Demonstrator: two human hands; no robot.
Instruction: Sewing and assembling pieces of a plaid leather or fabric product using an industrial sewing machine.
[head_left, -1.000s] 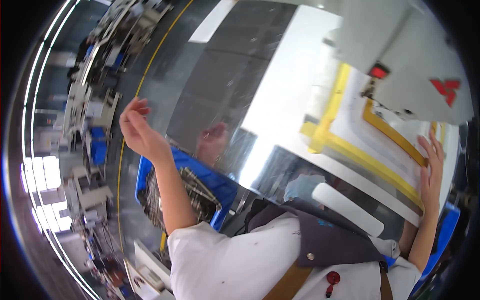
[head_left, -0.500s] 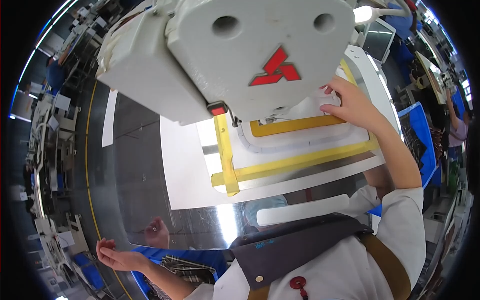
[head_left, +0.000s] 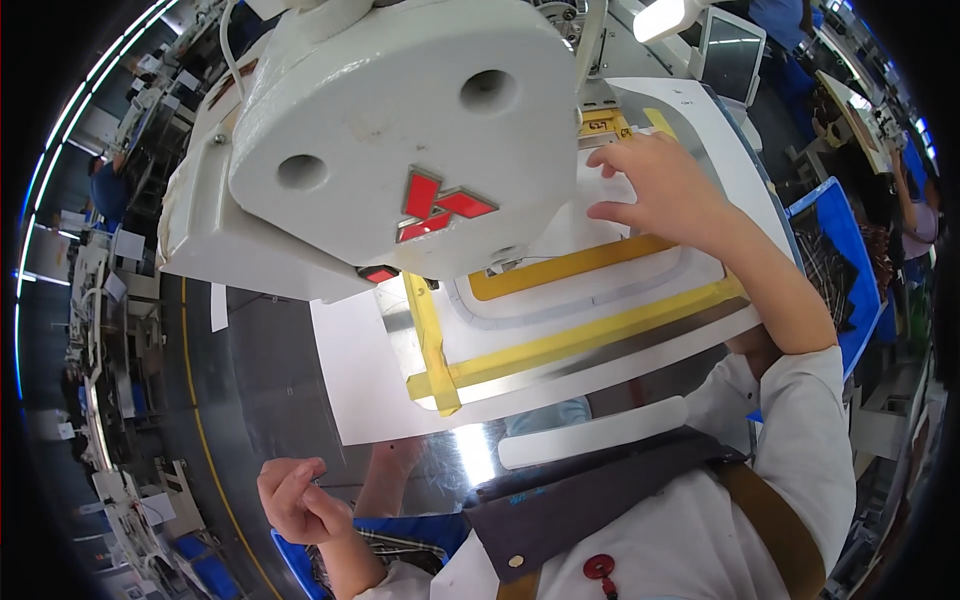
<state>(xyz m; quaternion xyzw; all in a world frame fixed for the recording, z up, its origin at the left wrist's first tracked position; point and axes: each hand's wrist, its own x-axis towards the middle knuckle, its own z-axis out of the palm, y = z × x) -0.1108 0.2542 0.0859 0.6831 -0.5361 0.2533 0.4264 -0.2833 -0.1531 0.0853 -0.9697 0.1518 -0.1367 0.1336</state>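
Observation:
A large white sewing machine head (head_left: 400,140) with a red emblem hangs over the work plate. Under it lies a white template (head_left: 560,345) edged with yellow tape (head_left: 590,331), with an orange-yellow frame bar (head_left: 575,267) on it. My right hand (head_left: 670,190) is over the template's far right part, thumb and fingers apart in an open curve, nothing visible between them. At the lower left, beyond the table's near edge, my left hand (head_left: 303,503) is raised with its fingers curled and pinched together. What those fingers hold, if anything, is too small to make out.
A shiny dark metal table (head_left: 290,370) spreads under the template. A pale rounded strip (head_left: 595,432) lies along its near edge. Blue bins with dark and checked fabric stand at right (head_left: 850,270) and lower left (head_left: 300,560). A monitor (head_left: 730,60) stands behind; other people work farther off.
My left hand has moved right and its fingers have curled in more. My right hand has shifted slightly left, its fingers spread over the template. The machine head appears farther left in view.

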